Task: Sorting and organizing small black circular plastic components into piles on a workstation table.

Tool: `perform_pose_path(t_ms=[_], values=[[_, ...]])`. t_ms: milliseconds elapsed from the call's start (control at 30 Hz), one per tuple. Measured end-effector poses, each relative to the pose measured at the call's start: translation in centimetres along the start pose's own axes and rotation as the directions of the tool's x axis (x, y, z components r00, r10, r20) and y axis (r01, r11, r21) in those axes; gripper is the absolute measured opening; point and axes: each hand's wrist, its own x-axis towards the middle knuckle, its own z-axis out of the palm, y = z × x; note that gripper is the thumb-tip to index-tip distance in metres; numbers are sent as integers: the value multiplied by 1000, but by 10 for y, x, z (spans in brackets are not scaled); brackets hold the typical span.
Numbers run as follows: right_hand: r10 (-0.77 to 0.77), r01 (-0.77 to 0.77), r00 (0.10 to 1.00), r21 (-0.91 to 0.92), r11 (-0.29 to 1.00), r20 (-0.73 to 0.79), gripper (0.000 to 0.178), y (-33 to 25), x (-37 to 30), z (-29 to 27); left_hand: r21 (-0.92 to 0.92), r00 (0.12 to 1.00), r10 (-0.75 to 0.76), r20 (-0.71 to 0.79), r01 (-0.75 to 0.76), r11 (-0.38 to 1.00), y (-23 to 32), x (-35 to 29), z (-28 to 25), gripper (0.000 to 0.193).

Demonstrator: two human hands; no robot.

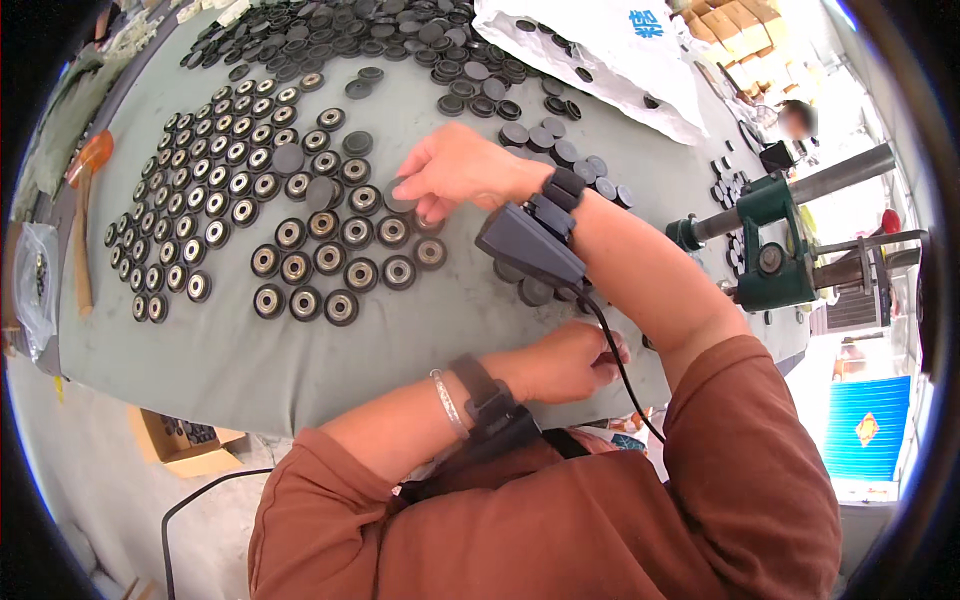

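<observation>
My right hand reaches over the table, its fingers pinching a dark round cap above the wheels. Beneath and beside it stand rows of black wheels with metal bearings, set flat with their hubs facing up. Loose caps lie on some of these wheels, such as one grey-black cap. My left hand rests low over the table's near edge, fingers curled; whatever they may hold is hidden. Close to it are several dark discs, partly covered by my right forearm.
Many black caps are heaped at the far side beside a white sack. A green metal press stands to the right. On the left lie an orange-headed mallet and a plastic bag. A cardboard box sits below the table.
</observation>
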Motion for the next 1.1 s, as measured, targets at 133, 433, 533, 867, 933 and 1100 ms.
perform_pose_path(t_ms=[133,433,533,867,933,1100], values=[[30,-24,999,-134,991,39,34,-2,8,-6,15,1000,-9,6,9,1000,7,-2,-5,17],[75,-55,996,-376,925,40,42,-4,15,-14,27,998,-59,3,59,998,6,2,-5,18],[99,-26,988,-502,865,118,43,-12,35,-22,11,999,-46,-3,46,999,5,3,-5,18],[16,25,983,-217,976,183,26,1,24,-19,3,1000,-8,-30,8,1000,-1,3,-4,17],[23,16,985,-223,975,168,29,-2,24,-18,16,1000,-20,-17,20,1000,2,4,-7,17],[61,-11,993,-445,895,99,36,-12,23,-19,14,998,34,-61,-33,999,-4,4,-2,18]])
